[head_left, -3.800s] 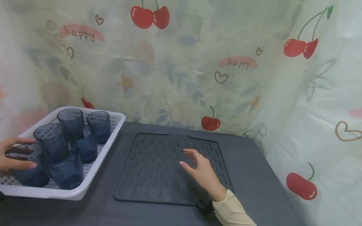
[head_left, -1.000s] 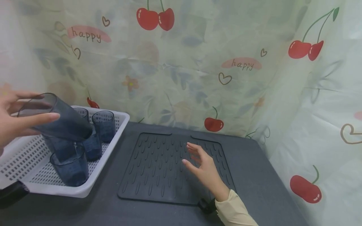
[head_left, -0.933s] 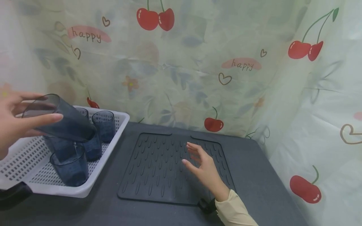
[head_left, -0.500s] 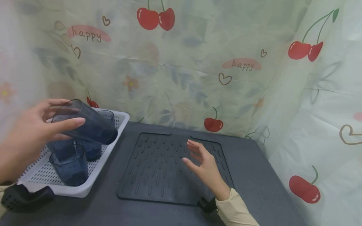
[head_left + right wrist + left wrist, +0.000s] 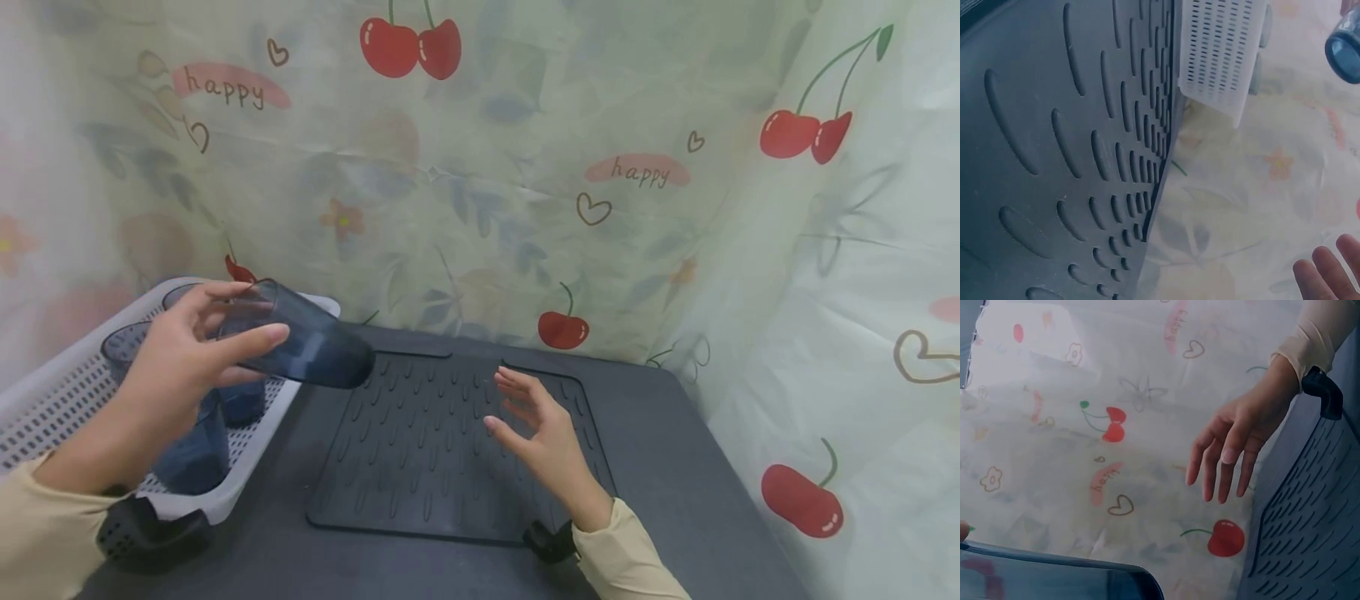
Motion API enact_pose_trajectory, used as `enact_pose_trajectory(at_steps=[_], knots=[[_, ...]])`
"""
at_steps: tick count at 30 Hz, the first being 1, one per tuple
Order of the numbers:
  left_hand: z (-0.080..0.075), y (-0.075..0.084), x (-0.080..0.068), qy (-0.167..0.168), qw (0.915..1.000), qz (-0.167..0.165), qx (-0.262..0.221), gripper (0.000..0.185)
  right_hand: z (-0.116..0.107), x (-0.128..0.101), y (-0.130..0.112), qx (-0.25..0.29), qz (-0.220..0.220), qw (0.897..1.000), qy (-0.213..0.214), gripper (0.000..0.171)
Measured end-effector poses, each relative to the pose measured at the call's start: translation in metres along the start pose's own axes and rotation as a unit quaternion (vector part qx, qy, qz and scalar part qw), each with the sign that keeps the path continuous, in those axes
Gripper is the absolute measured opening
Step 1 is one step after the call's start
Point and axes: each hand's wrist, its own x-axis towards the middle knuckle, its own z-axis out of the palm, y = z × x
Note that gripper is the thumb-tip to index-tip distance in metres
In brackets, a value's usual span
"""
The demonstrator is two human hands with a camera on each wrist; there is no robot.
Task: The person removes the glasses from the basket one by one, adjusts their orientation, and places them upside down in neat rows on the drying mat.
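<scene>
Tumbler (image 5: 303,346), lifted out of the white basket (image 5: 45,400), now lies on its side at centre left, pinched by the left hand (image 5: 187,358) over the mat (image 5: 450,450) edge; right hand (image 5: 540,433) hovers, fingers spread.

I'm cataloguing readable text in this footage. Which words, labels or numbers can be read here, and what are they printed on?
"happy": on a pink patch of the cherry-print curtain, upper left.
"happy": on a second pink patch of it, right of centre.
"happy": the same print sideways in the left wrist view, legible but blurred.
The blue cup, white basket and black mat show no text.
</scene>
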Motion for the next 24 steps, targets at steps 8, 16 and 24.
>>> enact_pose_trajectory(at_steps=[8, 16, 24], knots=[[0.028, -0.001, -0.004, -0.018, 0.9962, 0.006, -0.086, 0.055, 0.004, 0.003, 0.025, 0.011, -0.014, 1.000, 0.003, 0.059], [0.054, 0.001, -0.009, -0.039, 0.9912, -0.016, -0.126, 0.057, 0.004, 0.002, 0.017, 0.017, -0.022, 1.000, 0.003, 0.059], [0.075, 0.000, -0.013, -0.053, 0.9877, -0.029, -0.144, 0.059, 0.005, 0.002, -0.008, 0.020, -0.021, 1.000, -0.006, 0.056]])
